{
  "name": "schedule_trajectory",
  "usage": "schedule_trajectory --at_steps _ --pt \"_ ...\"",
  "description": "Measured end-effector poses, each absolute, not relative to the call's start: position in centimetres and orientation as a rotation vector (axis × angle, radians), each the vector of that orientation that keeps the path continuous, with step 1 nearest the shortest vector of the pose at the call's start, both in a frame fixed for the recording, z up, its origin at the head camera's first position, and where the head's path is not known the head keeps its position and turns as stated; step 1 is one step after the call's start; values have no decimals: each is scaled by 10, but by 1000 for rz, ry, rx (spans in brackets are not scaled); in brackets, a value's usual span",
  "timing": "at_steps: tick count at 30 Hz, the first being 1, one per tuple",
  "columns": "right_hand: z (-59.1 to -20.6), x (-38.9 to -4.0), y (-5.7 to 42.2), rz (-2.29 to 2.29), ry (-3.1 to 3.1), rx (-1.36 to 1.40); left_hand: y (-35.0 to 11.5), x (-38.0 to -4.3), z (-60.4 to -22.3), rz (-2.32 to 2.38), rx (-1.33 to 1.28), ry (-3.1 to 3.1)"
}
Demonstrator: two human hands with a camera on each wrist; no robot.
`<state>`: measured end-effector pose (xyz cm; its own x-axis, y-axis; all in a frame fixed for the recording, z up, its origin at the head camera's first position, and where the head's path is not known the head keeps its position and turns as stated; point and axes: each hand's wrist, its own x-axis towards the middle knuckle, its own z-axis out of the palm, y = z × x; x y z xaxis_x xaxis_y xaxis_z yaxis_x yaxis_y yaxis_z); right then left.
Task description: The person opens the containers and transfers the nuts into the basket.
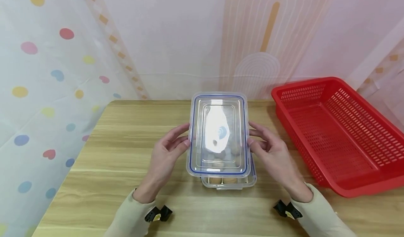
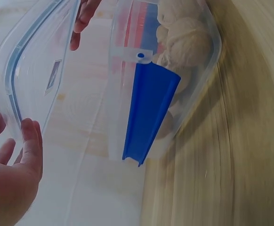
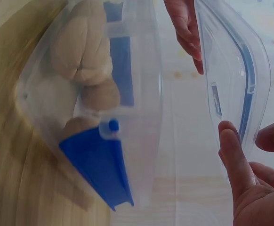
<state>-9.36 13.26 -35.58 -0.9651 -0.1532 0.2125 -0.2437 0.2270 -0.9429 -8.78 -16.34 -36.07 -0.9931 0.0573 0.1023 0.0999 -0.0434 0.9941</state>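
My left hand (image 1: 165, 154) and right hand (image 1: 275, 160) grip a clear plastic lid (image 1: 217, 135) with a blue seal by its two long sides, fingers and thumb at the edges. It is held above a clear food container (image 1: 252, 181), apart from it in both wrist views. Inside the container lie several beige, lumpy, rounded pieces (image 2: 189, 42); their kind I cannot tell. A blue latch (image 2: 149, 108) juts from one side of the container, and another blue latch (image 3: 97, 169) shows on the side facing the right wrist. The lid covers most of the container in the head view.
A red perforated plastic basket (image 1: 281, 107) stands to the right of my right hand. The wooden table (image 1: 120, 167) runs under everything, with a patterned cloth (image 1: 176, 47) behind it and along the left.
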Motion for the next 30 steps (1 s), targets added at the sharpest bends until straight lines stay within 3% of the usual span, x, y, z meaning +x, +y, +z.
schedule_trajectory --at_steps 30 --pt "-353 -83 78 1899 -2460 632 -220 -73 -358 -2029 -93 -2163"
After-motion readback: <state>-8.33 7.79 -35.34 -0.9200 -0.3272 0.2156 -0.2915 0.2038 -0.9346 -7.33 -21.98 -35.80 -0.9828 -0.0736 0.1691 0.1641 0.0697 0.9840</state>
